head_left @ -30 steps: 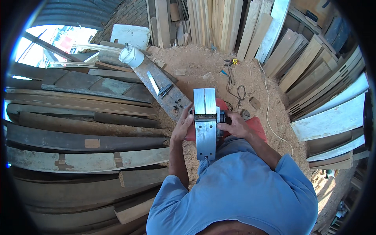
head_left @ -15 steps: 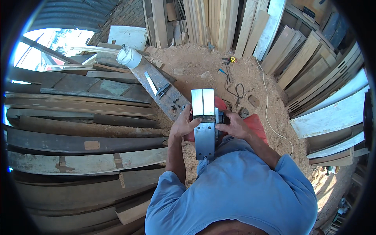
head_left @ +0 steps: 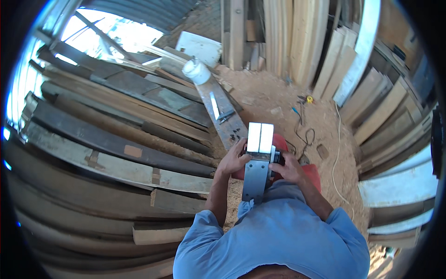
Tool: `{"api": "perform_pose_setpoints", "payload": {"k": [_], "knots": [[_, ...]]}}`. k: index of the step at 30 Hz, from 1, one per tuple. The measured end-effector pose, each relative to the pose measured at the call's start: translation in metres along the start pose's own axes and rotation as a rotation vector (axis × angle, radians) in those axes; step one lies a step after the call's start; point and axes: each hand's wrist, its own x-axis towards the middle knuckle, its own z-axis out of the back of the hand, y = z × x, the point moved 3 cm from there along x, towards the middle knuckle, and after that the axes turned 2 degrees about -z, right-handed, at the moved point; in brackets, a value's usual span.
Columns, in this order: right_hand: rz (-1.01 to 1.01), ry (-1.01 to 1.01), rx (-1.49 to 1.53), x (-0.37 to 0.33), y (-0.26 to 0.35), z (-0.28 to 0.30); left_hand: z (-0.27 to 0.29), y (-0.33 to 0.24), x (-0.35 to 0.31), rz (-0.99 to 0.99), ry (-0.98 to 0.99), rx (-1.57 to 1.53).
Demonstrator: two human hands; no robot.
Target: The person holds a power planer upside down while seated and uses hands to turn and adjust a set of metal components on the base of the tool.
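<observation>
An electric hand planer is held in front of my body, its metal sole facing up. The far plate is bright and grooved down the middle; the near plate is grey with screw holes. My left hand is closed on its left side, thumb at the gap between the plates. On the opposite side my right hand grips it beside a dark part of the body. The fingers below are mostly hidden. Something red shows beneath the planer.
A plank ahead to the left bears a white bucket, a metal square or straight strip, a clamp-like tool and small dark pieces. Stacked boards fill the left. A yellow tape measure and cords lie on sawdust.
The view has turned and shifted, so the surroundings sit farther right and lower. Both hands keep their hold on the planer, with little change in grip.
</observation>
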Motion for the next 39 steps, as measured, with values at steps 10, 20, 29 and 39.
{"api": "perform_pose_setpoints", "payload": {"k": [10,20,29,39], "knots": [[0.058,0.297,-0.084,-0.01,0.043,-0.054,-0.006,0.02,-0.121,0.196,-0.263,-0.656],[-0.12,0.014,-0.152,-0.02,0.02,-0.025,-0.029,0.04,-0.031,0.074,-0.068,-0.444],[-0.148,-0.022,-0.05,-0.016,-0.016,-0.053,-0.023,0.091,-0.033,0.11,0.001,-0.326],[-0.253,0.118,-0.022,-0.018,-0.047,-0.048,-0.021,0.069,-0.046,0.114,-0.038,-0.092]]}}
